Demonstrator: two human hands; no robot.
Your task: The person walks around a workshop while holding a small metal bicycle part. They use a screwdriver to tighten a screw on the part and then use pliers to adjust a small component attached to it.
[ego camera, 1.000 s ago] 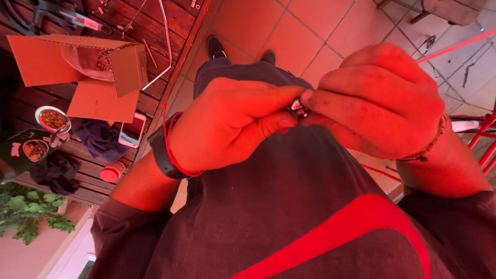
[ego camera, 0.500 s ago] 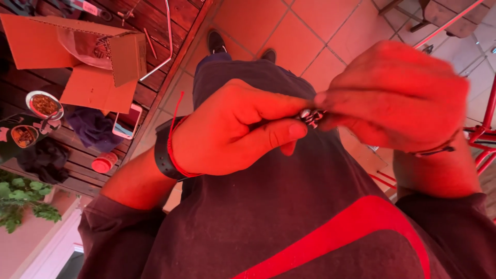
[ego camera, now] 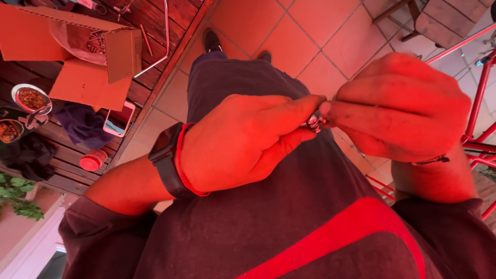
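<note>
You held a small metal part [ego camera: 313, 122] pinched between both hands, out in front of your torso and above the tiled floor [ego camera: 261, 31], well off the bench [ego camera: 67, 152] at the left. The part looked silvery with darker bands, shiny in places under the red light, and most of it was covered by your fingertips, so its full shape could not be told. What showed of it ran roughly level between the two hands, its long axis left to right; which end pointed where could not be made out.

Your left hand [ego camera: 243, 139] was closed around it, thumb and forefinger stretched out to the right and pressed on the part's left end, the other fingers curled under. A dark watch [ego camera: 166, 168] and a red cord [ego camera: 182, 160] sat on that wrist. Your right hand [ego camera: 400, 108] was curled nearly into a fist, its fingertips closed on the part's right end, with a thin bracelet [ego camera: 431, 160] on the wrist.

On the bench's wooden slats lay an open cardboard box [ego camera: 77, 46] toward the far edge, a phone [ego camera: 119, 120] near the edge beside the floor, a round red lid [ego camera: 93, 161], two bowls [ego camera: 31, 99] and a dark cloth [ego camera: 80, 124]. A red metal frame [ego camera: 478, 98] stood at the right.
</note>
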